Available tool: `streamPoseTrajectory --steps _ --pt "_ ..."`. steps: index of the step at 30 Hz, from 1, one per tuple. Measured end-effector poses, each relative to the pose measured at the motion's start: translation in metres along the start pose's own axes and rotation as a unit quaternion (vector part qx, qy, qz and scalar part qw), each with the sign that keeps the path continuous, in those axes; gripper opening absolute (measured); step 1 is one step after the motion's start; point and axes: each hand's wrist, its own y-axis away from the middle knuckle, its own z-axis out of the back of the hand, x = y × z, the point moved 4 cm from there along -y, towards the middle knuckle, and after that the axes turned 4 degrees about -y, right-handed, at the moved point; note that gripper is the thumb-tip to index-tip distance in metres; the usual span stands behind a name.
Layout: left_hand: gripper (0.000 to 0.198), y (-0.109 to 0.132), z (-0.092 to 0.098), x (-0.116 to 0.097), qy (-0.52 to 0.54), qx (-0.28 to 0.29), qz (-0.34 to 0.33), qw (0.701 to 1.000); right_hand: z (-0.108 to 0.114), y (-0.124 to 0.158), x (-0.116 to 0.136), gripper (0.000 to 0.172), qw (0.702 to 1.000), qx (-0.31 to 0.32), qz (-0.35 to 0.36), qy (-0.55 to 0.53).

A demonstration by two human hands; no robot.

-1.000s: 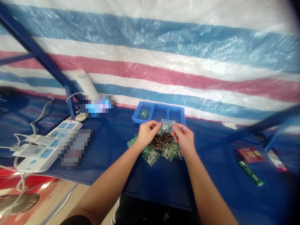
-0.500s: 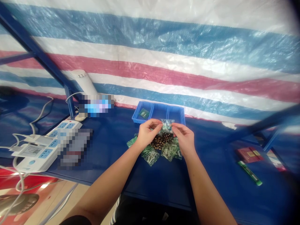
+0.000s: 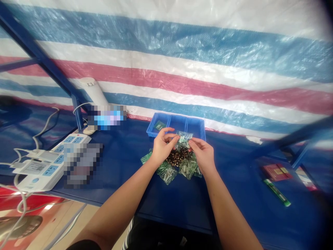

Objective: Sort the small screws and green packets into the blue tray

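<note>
A small clear plastic bag (image 3: 184, 138) with pale pieces inside is held up between my two hands. My left hand (image 3: 164, 146) is at its left edge, thumb and fingers closed on it, the index finger lifted. At its right edge, my right hand (image 3: 202, 151) pinches the bag between thumb and fingers. Just below lies a pile of small dark and brass-coloured metal parts (image 3: 177, 158). Around the pile lie green-tinted bags of silvery pins (image 3: 167, 173) and another such bag (image 3: 188, 168). The blue divided tray (image 3: 178, 125) stands behind my hands, a green bag (image 3: 159, 125) in its left compartment.
A white power strip (image 3: 56, 161) with plugs and cables is on the left of the blue table (image 3: 117, 166), beside a blurred-out item (image 3: 84, 163). A white cylinder (image 3: 95, 93) leans at the back. On the right are a dark red box (image 3: 276, 172) and a green narrow pack (image 3: 277, 193).
My left index finger has lifted away from the bag. My right hand has shifted slightly left and down, and the bag has tilted a little.
</note>
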Motion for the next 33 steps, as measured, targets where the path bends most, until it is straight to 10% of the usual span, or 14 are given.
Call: streamPoseTrajectory --steps 33 --pt "0.023 -0.001 0.003 0.002 -0.008 0.015 -0.033 0.999 -0.002 0.006 0.015 0.027 0.997 -0.001 0.071 0.034"
